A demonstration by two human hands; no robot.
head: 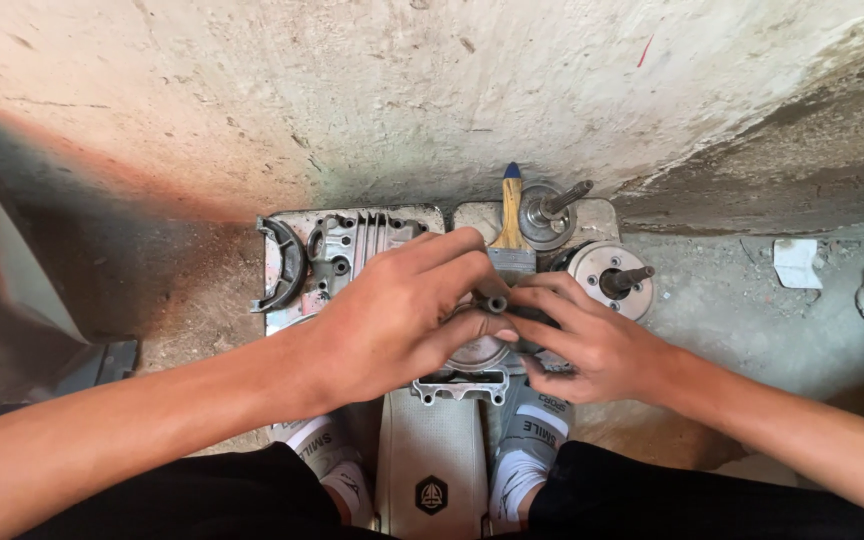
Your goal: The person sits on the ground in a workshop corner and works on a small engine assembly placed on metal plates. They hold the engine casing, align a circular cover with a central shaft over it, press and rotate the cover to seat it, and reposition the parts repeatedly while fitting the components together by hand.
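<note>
The small dark shaft (495, 302) sits over the grey engine casing (457, 385) between my feet, pinched by my left hand (392, 320) and right hand (577, 345); fitting looks unfinished, other parts wait nearby.

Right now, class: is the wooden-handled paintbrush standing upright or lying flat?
Lying flat. The paintbrush rests on the grey slab, blue-tipped handle pointing at the wall, bristles hidden under the right hand.

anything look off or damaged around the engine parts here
Nothing looks broken or spilled. Both hands, left hand and right hand, meet over a round grey metal engine part on the dusty concrete floor. A wooden-handled paintbrush lies among two shafted metal discs, tidy enough.
</note>
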